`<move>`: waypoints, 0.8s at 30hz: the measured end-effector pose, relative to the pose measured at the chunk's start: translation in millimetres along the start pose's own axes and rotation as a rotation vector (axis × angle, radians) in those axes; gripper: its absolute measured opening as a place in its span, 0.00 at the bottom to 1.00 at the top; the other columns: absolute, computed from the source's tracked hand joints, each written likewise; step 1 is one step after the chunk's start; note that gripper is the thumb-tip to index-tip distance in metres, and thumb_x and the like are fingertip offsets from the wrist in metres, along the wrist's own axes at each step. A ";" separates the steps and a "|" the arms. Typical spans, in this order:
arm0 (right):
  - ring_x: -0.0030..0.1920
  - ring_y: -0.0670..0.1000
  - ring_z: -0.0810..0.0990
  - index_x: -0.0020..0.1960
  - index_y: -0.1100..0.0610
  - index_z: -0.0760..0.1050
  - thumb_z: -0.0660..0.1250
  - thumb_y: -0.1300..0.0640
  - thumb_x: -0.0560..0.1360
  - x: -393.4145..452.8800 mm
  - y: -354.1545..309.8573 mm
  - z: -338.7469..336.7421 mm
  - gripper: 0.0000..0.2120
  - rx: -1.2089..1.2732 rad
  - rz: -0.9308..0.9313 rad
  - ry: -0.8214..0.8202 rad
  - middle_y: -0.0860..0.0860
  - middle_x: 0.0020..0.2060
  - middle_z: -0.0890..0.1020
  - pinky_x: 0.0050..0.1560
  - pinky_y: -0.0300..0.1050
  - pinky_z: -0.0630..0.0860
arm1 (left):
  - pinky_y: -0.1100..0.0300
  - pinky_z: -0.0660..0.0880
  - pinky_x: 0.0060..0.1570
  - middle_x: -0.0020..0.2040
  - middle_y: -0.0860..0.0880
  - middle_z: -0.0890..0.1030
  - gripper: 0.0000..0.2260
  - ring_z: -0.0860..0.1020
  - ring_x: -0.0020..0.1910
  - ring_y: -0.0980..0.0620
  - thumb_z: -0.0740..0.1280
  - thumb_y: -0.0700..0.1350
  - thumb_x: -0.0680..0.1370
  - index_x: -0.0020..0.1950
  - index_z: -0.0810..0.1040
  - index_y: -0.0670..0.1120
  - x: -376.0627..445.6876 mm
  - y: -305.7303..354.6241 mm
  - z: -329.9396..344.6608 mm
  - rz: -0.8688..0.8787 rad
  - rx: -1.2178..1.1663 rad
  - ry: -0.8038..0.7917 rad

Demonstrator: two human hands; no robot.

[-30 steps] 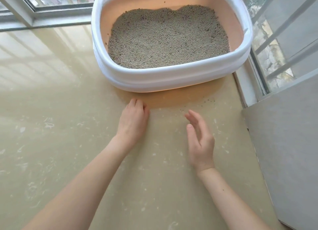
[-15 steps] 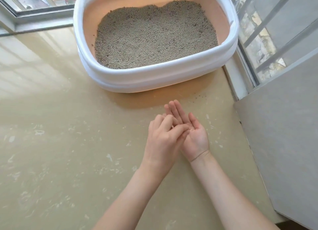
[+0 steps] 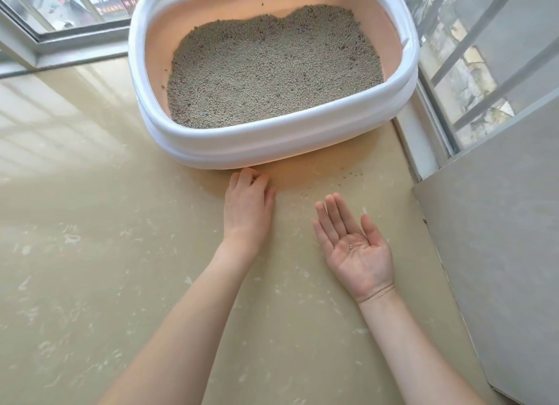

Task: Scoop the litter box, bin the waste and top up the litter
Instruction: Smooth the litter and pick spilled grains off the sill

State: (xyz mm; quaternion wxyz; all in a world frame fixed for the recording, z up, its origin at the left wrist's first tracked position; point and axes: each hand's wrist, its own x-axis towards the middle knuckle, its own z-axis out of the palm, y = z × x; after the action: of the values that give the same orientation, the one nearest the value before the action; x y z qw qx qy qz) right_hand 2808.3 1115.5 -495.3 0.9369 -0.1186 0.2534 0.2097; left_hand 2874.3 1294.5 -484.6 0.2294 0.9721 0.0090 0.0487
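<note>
A white litter box with a peach inner wall stands on the beige floor and holds grey-brown litter. My left hand lies palm down on the floor just in front of the box's near rim, its fingertips bent onto the floor. My right hand is held palm up to the right, fingers straight, with a tiny grain in the palm. Scattered litter grains dot the floor near the box's right front corner.
A window frame runs along the back left. Another window with white bars stands on the right. A grey wall panel juts out at the right. The beige floor stretches left and toward me.
My hands were together, the left one over the right palm. Now the left hand has gone forward to the floor by the box, and the right palm lies uncovered.
</note>
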 end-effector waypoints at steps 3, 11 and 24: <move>0.73 0.61 0.64 0.70 0.68 0.67 0.47 0.48 0.82 1.5 -1.0 -1.4 0.28 0.023 0.017 0.004 0.63 0.68 0.71 0.75 0.55 0.54 | 0.55 0.68 0.46 0.46 0.42 0.77 0.07 0.73 0.45 0.41 0.64 0.40 0.76 0.49 0.80 0.39 -9.7 4.6 9.4 0.092 -0.019 0.032; 0.72 0.61 0.65 0.70 0.68 0.68 0.46 0.45 0.82 5.7 -3.5 -2.6 0.31 0.046 0.053 -0.039 0.64 0.68 0.72 0.75 0.54 0.54 | 0.48 0.71 0.61 0.61 0.40 0.76 0.17 0.73 0.59 0.40 0.59 0.45 0.79 0.64 0.75 0.39 -23.3 -3.7 7.3 0.063 0.019 0.069; 0.72 0.61 0.65 0.69 0.69 0.68 0.45 0.43 0.82 7.1 -2.6 -2.6 0.33 0.042 0.056 -0.053 0.64 0.67 0.72 0.75 0.55 0.54 | 0.56 0.48 0.73 0.74 0.41 0.64 0.27 0.60 0.74 0.44 0.48 0.52 0.79 0.74 0.63 0.39 -35.7 9.2 21.3 0.105 0.139 -0.173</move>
State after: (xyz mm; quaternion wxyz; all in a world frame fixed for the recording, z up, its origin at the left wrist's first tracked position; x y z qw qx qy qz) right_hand 2814.0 1114.7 -500.9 0.9393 -0.0864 0.2360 0.2334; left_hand 2840.9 1275.4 -502.7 0.1585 0.9853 -0.0583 -0.0242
